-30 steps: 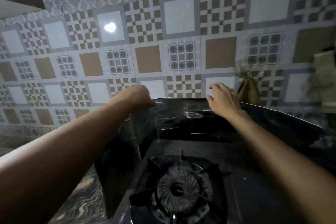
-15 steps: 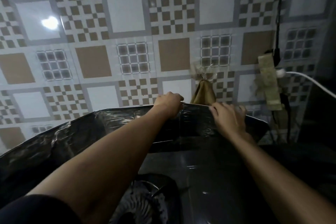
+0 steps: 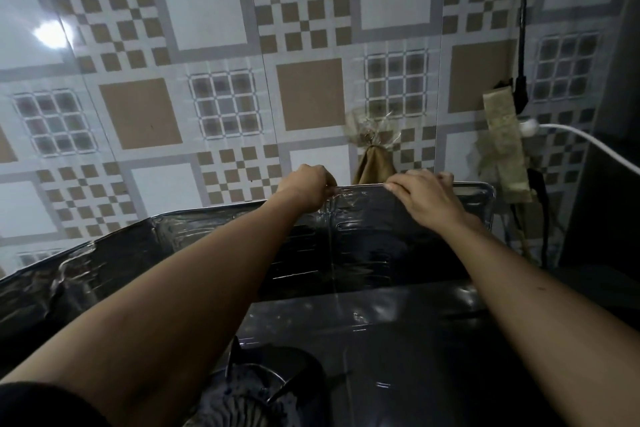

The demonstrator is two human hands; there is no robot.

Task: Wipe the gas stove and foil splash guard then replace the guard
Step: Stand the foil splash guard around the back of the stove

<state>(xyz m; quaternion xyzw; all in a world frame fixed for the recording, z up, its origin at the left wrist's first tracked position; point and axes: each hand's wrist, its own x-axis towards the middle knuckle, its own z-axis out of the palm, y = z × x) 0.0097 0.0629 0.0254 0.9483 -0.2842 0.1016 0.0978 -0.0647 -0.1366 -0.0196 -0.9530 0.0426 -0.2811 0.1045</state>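
The dark, crinkled foil splash guard [image 3: 367, 243] stands upright behind the black gas stove [image 3: 398, 340] and bends round its left side. My left hand [image 3: 306, 185] is closed on the guard's top edge near the middle. My right hand [image 3: 424, 196] lies over the same top edge further right, fingers curled on it. A burner [image 3: 249, 399] with its pan support shows at the bottom, partly hidden by my left forearm.
A patterned tiled wall [image 3: 207, 80] rises right behind the guard. A brown bag [image 3: 372, 165] hangs on it just above the guard's edge. At the right are a taped socket strip [image 3: 504, 146], a white cable [image 3: 585, 139] and a black cord [image 3: 523, 28].
The view has swung right and closer. Both hands have slid right along the guard's top edge and still hold it; the guard's right end now stands upright by the hanging bag.
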